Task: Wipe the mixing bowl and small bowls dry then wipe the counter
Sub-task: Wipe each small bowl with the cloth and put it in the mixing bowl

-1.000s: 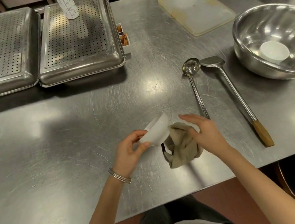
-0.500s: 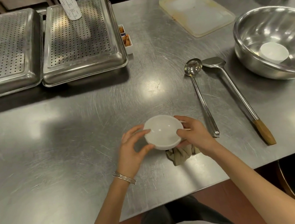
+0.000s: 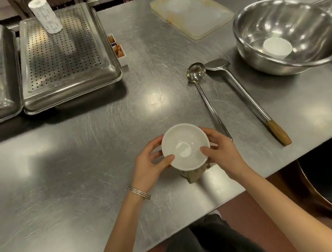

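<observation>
In the mixing bowl (image 3: 299, 19), one small bowl (image 3: 277, 47).

The paper roll (image 3: 45, 15) carries faint print, too small to read.

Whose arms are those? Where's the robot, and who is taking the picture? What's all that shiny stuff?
There is no robot here, just a person's two bare arms. The camera is worn on their head and looks down, so you see what they see, never their face. The left hand and right hand both hold a small white bowl over a steel counter. A brownish cloth peeks out from under it. On the right sits a big metal mixing bowl with another little white bowl inside. Nearer the middle lie a ladle and a long spatula with a wooden grip. At the back are two metal trays full of holes, a paper roll standing on one, and a pale plastic tray.
</observation>
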